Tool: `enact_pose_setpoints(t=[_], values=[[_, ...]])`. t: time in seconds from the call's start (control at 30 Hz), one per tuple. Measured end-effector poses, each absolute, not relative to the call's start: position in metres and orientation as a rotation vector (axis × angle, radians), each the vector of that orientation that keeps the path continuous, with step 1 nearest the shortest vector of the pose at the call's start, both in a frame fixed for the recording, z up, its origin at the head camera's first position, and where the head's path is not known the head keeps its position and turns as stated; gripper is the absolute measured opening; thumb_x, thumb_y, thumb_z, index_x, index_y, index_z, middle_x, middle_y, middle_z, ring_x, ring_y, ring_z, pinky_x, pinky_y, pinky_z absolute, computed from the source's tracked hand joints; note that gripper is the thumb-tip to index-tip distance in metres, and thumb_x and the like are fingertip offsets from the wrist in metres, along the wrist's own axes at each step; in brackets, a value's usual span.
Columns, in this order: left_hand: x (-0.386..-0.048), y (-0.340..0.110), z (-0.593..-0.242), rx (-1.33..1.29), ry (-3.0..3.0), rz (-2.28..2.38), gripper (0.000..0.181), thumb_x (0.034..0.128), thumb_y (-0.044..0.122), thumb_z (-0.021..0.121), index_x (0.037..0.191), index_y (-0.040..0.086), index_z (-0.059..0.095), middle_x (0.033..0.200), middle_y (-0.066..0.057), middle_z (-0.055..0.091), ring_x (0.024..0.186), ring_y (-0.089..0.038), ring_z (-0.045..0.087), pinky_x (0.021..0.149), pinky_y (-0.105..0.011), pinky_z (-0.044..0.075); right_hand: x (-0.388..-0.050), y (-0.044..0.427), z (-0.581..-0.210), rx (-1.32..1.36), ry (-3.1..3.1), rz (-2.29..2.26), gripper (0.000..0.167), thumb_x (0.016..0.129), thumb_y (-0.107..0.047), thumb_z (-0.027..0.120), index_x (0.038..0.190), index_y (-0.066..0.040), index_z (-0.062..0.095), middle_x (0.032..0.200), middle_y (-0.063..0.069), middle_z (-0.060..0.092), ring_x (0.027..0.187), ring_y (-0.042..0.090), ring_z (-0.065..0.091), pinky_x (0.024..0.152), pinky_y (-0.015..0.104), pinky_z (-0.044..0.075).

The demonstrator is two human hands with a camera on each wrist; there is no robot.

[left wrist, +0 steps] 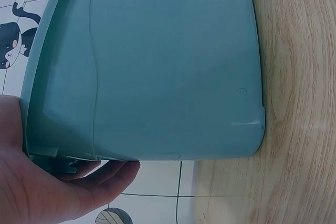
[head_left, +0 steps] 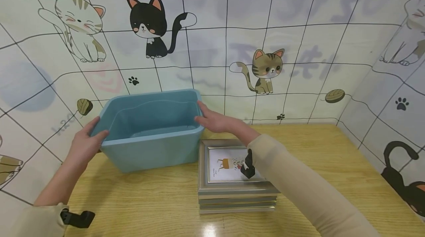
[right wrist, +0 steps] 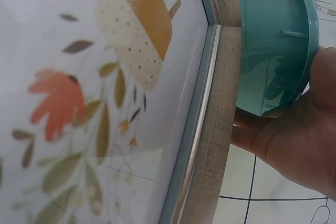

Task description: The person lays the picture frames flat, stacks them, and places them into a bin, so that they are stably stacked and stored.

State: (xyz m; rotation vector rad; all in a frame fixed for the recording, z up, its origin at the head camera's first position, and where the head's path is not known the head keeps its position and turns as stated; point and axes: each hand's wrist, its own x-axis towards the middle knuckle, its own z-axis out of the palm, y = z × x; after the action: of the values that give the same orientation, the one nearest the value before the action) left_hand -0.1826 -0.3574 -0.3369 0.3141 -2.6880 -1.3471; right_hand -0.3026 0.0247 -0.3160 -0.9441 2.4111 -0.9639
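Observation:
A blue plastic bin (head_left: 156, 152) stands on the wooden table near the back wall, with nothing seen inside it. My left hand (head_left: 84, 141) grips its left rim; in the left wrist view that hand's fingers (left wrist: 113, 179) curl under the rim, outside the bin's wall (left wrist: 173, 77). At the other end, my right hand (head_left: 217, 119) holds the right rim. Fingers of the right hand (right wrist: 294, 135) partly pass behind a picture frame in the right wrist view. Just right of the bin lies a stack of picture frames (head_left: 237, 189), below my right forearm.
The wooden table (head_left: 146, 200) extends in front of the bin and to the right of the frames. White wall covering (head_left: 212, 45) with a grid and cartoon cats rises behind and at both sides. My right sleeve (head_left: 299, 181) covers part of the top frame.

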Motion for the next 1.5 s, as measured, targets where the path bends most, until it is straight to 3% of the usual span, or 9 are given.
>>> enact_pose_setpoints(t=[0.27,0.47,0.67,0.8,1.1,1.5], values=[[-0.186,-0.357,-0.337,0.325,-2.685,-1.368,0.074,0.1086,0.033,0.042,0.165,0.009,0.001,0.161,-0.040,0.006,0.140,-0.062,0.025,0.101,-0.066,0.043,-0.302,0.027,-0.316,-0.926,2.416,-0.965,0.076,0.112,-0.033,0.034,0.161,-0.005,-0.017,0.170,0.015,-0.014,0.156,0.027,-0.004,0.124,0.043,0.009],[-0.190,-0.359,-0.336,0.327,-2.689,-1.353,0.074,0.1083,0.034,0.043,0.165,0.009,0.003,0.161,-0.040,0.006,0.141,-0.060,0.026,0.093,-0.053,0.052,-0.301,0.027,-0.316,-0.924,2.424,-0.968,0.076,0.112,-0.032,0.035,0.161,-0.006,-0.016,0.170,0.015,-0.014,0.156,0.027,-0.003,0.124,0.042,0.009],[-0.196,-0.360,-0.335,0.312,-2.679,-1.362,0.074,0.1081,0.033,0.044,0.165,0.007,0.004,0.162,-0.039,0.008,0.140,-0.061,0.027,0.097,-0.061,0.047,-0.299,0.026,-0.316,-0.940,2.439,-0.969,0.077,0.112,-0.032,0.035,0.161,-0.003,-0.017,0.169,0.016,-0.013,0.156,0.028,-0.004,0.124,0.042,0.009],[-0.200,-0.361,-0.335,0.299,-2.680,-1.371,0.073,0.1082,0.033,0.045,0.165,0.008,0.005,0.162,-0.038,0.009,0.139,-0.060,0.030,0.088,-0.049,0.052,-0.297,0.026,-0.316,-0.938,2.457,-0.943,0.077,0.113,-0.033,0.034,0.160,-0.001,-0.017,0.169,0.016,-0.015,0.155,0.027,-0.005,0.124,0.041,0.009],[-0.207,-0.361,-0.334,0.273,-2.672,-1.394,0.072,0.1085,0.031,0.044,0.165,0.008,0.006,0.161,-0.039,0.010,0.139,-0.059,0.031,0.072,-0.023,0.049,-0.296,0.028,-0.314,-0.929,2.471,-0.910,0.078,0.113,-0.033,0.034,0.159,0.001,-0.019,0.168,0.017,-0.017,0.155,0.027,-0.006,0.124,0.040,0.008],[-0.209,-0.360,-0.338,0.225,-2.640,-1.435,0.071,0.1082,0.029,0.046,0.165,0.008,0.008,0.161,-0.040,0.010,0.138,-0.060,0.032,0.065,-0.014,0.047,-0.292,0.030,-0.316,-0.907,2.491,-0.907,0.080,0.112,-0.035,0.035,0.159,0.002,-0.018,0.169,0.017,-0.015,0.156,0.027,-0.002,0.124,0.041,0.010]])
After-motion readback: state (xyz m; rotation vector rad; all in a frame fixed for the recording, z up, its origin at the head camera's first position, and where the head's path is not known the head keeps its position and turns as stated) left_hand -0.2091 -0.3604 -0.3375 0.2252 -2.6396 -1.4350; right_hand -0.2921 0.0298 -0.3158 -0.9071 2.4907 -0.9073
